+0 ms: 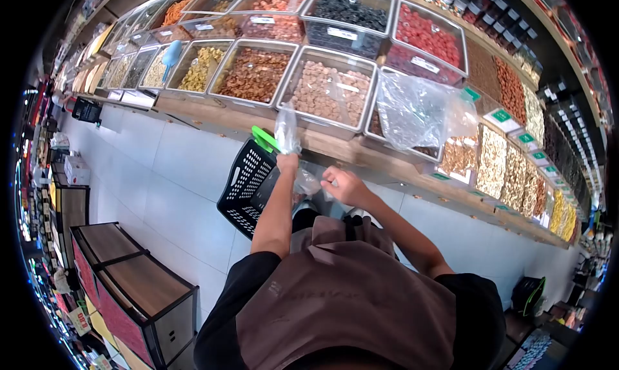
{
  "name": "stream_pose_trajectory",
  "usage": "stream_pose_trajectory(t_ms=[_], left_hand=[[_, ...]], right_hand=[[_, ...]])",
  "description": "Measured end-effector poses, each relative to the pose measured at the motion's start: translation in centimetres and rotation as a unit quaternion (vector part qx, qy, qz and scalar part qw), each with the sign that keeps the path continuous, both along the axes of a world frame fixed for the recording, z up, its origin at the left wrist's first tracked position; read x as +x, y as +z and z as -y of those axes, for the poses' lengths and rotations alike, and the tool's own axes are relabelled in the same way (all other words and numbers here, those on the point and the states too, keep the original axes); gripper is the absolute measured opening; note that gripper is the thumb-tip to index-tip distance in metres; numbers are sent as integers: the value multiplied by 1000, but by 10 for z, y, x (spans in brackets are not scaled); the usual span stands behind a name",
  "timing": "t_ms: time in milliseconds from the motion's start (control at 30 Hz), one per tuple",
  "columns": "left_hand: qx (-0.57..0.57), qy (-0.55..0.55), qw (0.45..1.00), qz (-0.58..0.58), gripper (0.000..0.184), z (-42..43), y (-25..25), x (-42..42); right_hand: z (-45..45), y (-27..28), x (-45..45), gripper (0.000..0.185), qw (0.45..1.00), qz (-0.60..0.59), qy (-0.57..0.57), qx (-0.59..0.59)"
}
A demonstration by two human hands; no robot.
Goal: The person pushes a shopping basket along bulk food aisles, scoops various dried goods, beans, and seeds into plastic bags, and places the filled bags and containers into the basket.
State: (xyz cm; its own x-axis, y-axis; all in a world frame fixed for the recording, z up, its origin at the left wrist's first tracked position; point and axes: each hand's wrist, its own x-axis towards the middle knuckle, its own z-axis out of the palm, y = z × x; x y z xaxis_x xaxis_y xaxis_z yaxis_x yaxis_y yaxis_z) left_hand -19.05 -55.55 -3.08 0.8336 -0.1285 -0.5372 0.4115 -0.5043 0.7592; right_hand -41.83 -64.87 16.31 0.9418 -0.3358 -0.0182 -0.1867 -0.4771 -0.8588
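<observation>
Clutching a clear plastic bag [286,128] tight in left hand [288,164] — near the black basket [244,184], in front of food bins [327,89], with right hand [347,187] curled close by — cannot tell if pinching anything.

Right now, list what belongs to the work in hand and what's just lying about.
In use:
clear plastic bag, left hand gripping it, right hand close
black basket, probably

Lying about:
blue scoop, untouched
wooden-topped stand, lower left
</observation>
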Motion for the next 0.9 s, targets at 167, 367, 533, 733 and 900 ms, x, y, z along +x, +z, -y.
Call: stream_pose_trajectory(t_ms=[167,367,533,733,900], left_hand=[[13,-145,984,105,33,-40,14,-16],[39,-297,941,157,38,-116,16,-50],[-38,-298,946,121,46,-191,45,-34],[183,-303,923,150,38,-265,58,12],[231,-194,927,221,32,-323,51,36]], right_hand=[[-49,-39,67,24,994,-22,-74,74],[-66,-142,116,46,987,-134,-41,-75],[-92,-100,159,64,987,-3,81,-136],[-132,-103,196,70,976,-36,202,-71],[-95,-61,207,61,991,100,84,28]])
